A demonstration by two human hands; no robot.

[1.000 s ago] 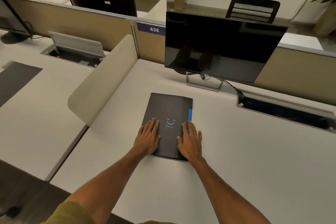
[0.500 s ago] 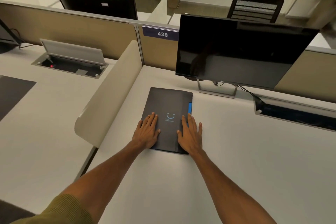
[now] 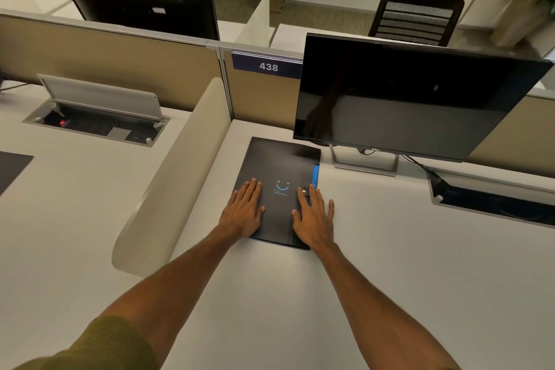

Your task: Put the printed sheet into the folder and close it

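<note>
A black folder (image 3: 279,165) with a small blue smile mark lies closed and flat on the white desk (image 3: 390,249), just in front of the monitor. A blue tab (image 3: 315,175) sticks out along its right edge. My left hand (image 3: 244,210) rests palm down on the folder's near left part, fingers spread. My right hand (image 3: 313,216) lies flat on its near right part, partly over the right edge. No printed sheet shows; whether one is inside is hidden.
A dark monitor (image 3: 405,99) on a stand overhangs the folder's far end. A beige curved divider (image 3: 177,177) borders the desk on the left. An open cable tray (image 3: 492,201) sits at the right, another (image 3: 96,120) on the neighbouring desk.
Both hands stay flat on the closed folder. My head has moved closer and to the left, so the monitor and folder sit further right and larger in view.
</note>
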